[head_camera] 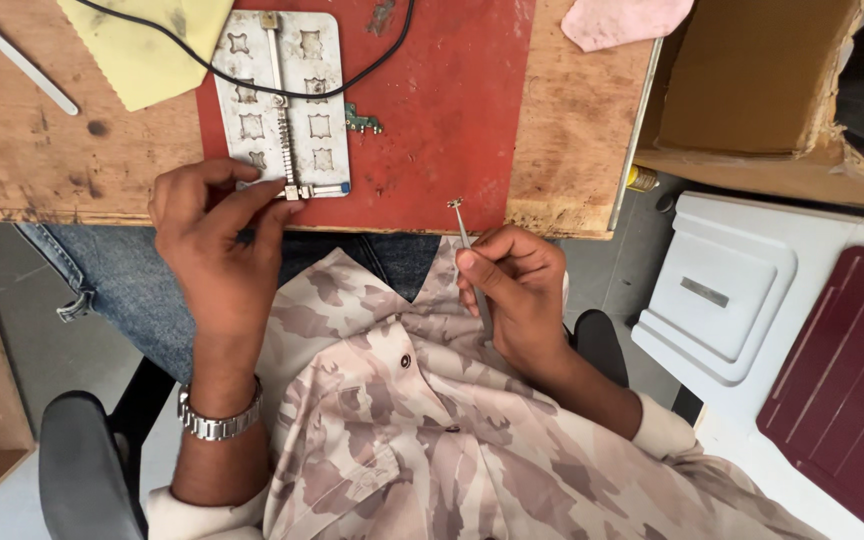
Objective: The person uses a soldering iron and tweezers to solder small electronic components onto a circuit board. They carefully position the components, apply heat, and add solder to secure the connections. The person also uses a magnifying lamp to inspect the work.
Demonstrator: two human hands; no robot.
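Observation:
A worn metal holder plate with square cut-outs and a spring-loaded centre rail lies on a red mat at the near edge of a wooden table. My left hand rests at the plate's near end, with its fingers touching the clamp there. My right hand sits just off the table edge, pinched on thin metal tweezers whose tips carry a tiny metal part above the mat's front edge. A small green circuit piece lies right of the plate.
A black cable loops over the plate. A yellow cloth and a metal strip lie at the back left, a pink cloth at the back right. A cardboard box, a white lid and a maroon case stand right.

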